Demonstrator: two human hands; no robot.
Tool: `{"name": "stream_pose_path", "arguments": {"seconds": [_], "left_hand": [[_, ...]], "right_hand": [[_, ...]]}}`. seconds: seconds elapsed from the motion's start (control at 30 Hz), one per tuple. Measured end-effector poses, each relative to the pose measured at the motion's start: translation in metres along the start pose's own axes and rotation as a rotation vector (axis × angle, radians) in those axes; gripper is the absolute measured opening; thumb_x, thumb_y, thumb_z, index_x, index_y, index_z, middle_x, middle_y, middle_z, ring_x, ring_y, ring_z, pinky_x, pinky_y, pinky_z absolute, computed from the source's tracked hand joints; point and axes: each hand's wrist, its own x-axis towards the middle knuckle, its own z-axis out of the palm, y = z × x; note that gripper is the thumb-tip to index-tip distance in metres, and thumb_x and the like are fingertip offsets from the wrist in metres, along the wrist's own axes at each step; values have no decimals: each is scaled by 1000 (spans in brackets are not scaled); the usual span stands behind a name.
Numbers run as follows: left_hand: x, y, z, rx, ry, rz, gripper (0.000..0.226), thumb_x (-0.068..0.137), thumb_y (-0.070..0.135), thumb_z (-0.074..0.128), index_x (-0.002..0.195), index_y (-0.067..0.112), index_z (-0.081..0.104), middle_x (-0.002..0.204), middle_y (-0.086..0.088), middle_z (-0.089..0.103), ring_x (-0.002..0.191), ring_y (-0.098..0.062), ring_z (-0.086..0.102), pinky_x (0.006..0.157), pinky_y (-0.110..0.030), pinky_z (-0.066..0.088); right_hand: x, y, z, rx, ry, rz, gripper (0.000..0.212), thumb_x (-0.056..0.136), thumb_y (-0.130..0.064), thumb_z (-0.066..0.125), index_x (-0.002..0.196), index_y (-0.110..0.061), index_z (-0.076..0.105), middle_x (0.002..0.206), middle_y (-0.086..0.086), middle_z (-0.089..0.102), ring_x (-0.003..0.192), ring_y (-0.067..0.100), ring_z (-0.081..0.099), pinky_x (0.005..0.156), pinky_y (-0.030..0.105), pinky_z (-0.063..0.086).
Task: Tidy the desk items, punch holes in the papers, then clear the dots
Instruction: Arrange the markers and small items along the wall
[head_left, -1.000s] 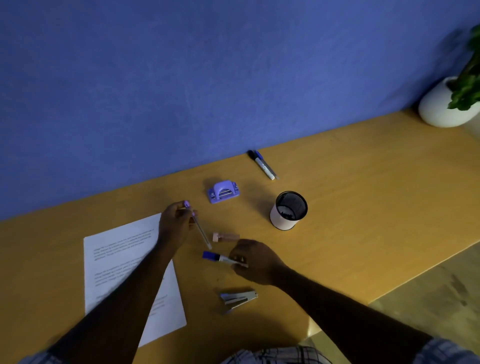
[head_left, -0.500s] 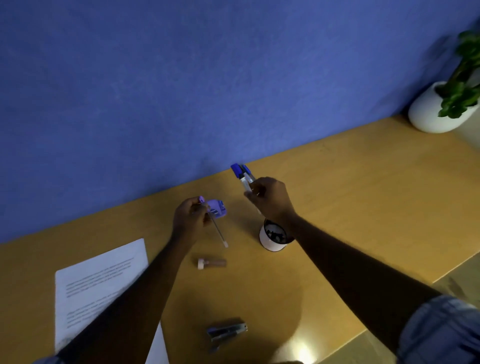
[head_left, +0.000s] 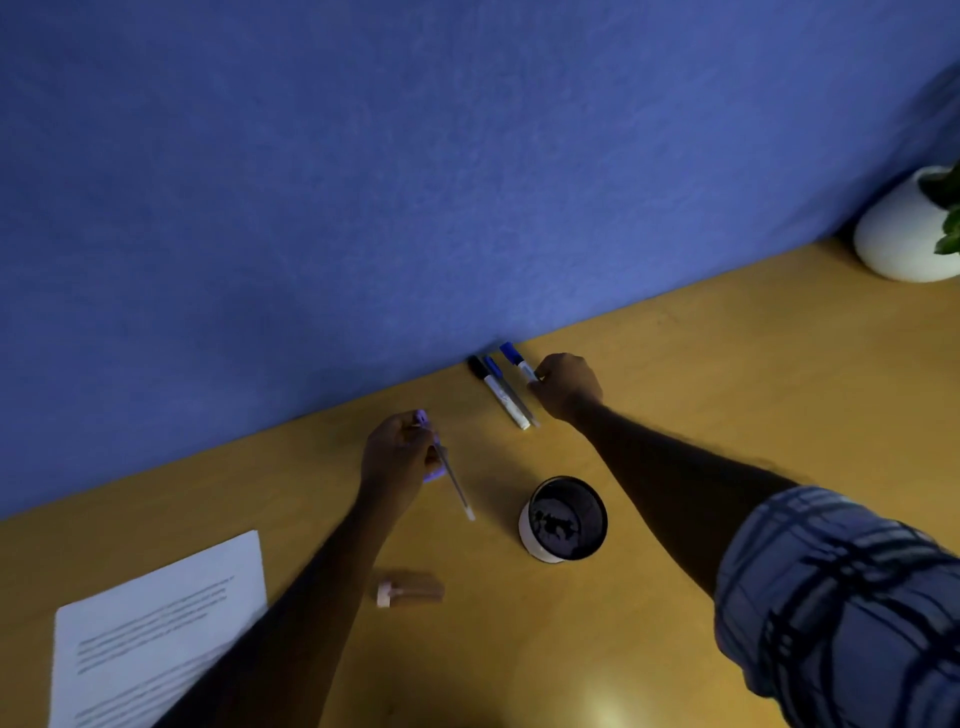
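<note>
While the wooden desk (head_left: 727, 389) stretches wide under dim light, the papers (head_left: 156, 623) sit at its near left corner, well apart from the action and not yet punched. Right hand (head_left: 566, 387) is out at the back wall, fingers curled round a blue-capped marker (head_left: 514, 358), just beside two more markers (head_left: 501, 392) lying side by side. Left hand (head_left: 397, 457) pinches a thin pen (head_left: 457, 488) near its top, tip angled toward the cup (head_left: 563, 519), which stands between the two forearms. A small brown tube (head_left: 413, 592) lies on its side nearer the papers. Danger now: that right forearm passes just beside the cup, and a careless pull back could clip the rim and tip it. Round markers set down loose could also roll along the desk. Hard to call: the hole punch (head_left: 435, 475) shows, I think, only as a purple sliver under the left hand, which covers nearly all of it. The cup's inside is too dark to read, and the frame cuts off the papers' lower edge.
</note>
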Motion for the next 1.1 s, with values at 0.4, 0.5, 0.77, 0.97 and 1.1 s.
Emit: {"name": "stream_pose_path", "arguments": {"seconds": [0.4,0.5,0.77,0.97,1.1], "left_hand": [[17,-1,16,-11,-12,13,19,92,-4,53,77,7,58,64,-7,59,56,-16,58,46,-23,47],[19,-1,19,-16,-21,26,18,92,0,56,79,11,62,69,-6,62,66,-21,61,58,-33,53],[18,14,33,57,-8,96,9,90,12,59,85,12,67,85,-10,70,86,-28,69,83,-50,59],[25,23,44,140,14,152,10,90,11,60,86,11,69,90,-14,73,84,-25,72,74,-37,59],[29,22,45,147,6,159,16,90,13,61,101,4,69,97,-14,73,89,-24,72,72,-32,60]], "right_hand": [[13,15,14,-13,8,33,24,87,-31,66,105,-16,65,103,2,64,88,18,61,71,34,57],[1,16,10,66,118,-40,30,86,-28,67,113,-15,64,108,0,62,93,17,61,72,30,53],[-57,-22,-8,429,-271,-401,19,86,-22,73,99,-9,72,89,3,72,69,5,66,63,20,53],[-66,-30,-8,408,-77,-448,17,81,-12,76,94,-2,73,85,10,71,66,8,57,60,17,43],[-64,-25,-7,451,-37,-436,18,78,-13,79,92,-3,74,84,8,72,71,11,62,63,21,46]]}}
